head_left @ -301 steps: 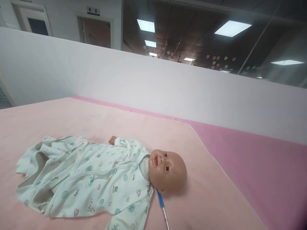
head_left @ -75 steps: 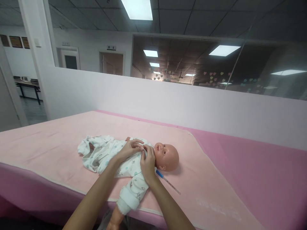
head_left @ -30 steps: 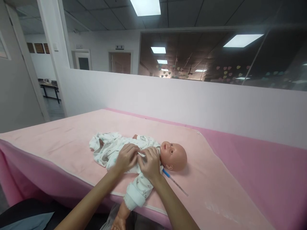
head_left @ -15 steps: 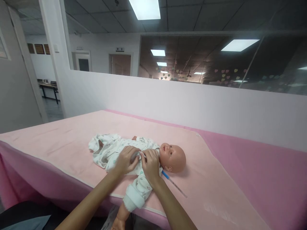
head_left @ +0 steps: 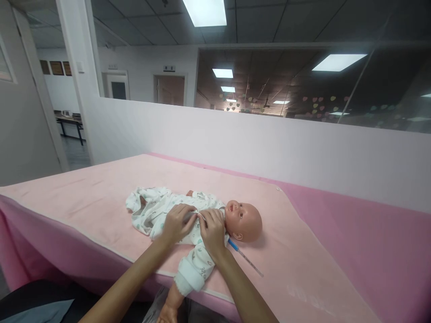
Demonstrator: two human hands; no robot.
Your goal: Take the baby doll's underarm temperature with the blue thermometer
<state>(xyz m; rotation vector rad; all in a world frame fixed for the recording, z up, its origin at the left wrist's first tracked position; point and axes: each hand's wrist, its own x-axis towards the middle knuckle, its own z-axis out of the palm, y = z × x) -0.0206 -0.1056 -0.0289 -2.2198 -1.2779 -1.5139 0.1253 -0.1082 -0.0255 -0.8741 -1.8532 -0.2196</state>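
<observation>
A baby doll (head_left: 247, 222) lies on its back on the pink-covered table, its head toward the right. It wears a white printed baby garment (head_left: 151, 215). Over its chest my left hand (head_left: 179, 223) and my right hand (head_left: 213, 228) are close together, fingers bent and pinched. A thin white tie (head_left: 199, 213) runs between my fingertips, gripped from both sides. The doll's near arm (head_left: 171, 300) hangs over the table edge, its cuff rolled up. Partly hidden behind my right hand is the doll's shoulder.
Just right of my right wrist lies a thin thermometer-like stick (head_left: 249, 261) with a blue end (head_left: 233, 245). The pink cover (head_left: 101, 179) reaches the front table edge. A white wall (head_left: 269, 143) with a window stands behind the table, and a doorway is at the left.
My fingertips have drawn slightly closer around the white tie, with my left thumb and index finger nearer together. The doll and the stick lie as before.
</observation>
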